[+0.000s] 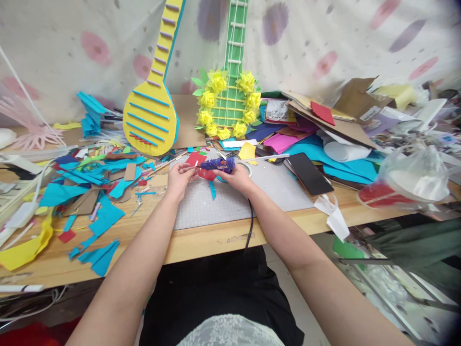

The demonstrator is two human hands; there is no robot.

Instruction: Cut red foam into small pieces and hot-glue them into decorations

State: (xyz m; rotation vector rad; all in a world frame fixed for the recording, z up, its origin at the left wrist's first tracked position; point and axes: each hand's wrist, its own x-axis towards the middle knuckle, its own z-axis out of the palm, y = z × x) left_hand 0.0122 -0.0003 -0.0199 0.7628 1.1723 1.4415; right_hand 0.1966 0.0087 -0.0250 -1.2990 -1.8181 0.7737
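Observation:
My right hand (236, 177) is wrapped round a blue hot glue gun (221, 165), held level with its nozzle towards the left. A long whitish glue stick (268, 157) sticks out of its back end. Close to the nozzle, my left hand (181, 179) has its fingertips pinched together. What they hold is too small to make out; a tiny white piece (196, 164) shows beside them. Red paper (196, 158) lies behind the fingertips on the grey cutting mat (201, 209). A roll of tape (246, 169) is partly hidden behind my right hand.
A yellow paper lute (151, 117) and a green one with yellow flowers (236, 53) stand at the back. Blue paper scraps (104, 216) cover the left side. A phone (310, 174), stacked cardboard (331, 120) and a bagged red cup (387, 192) are right. A black cord (250, 223) hangs over the edge.

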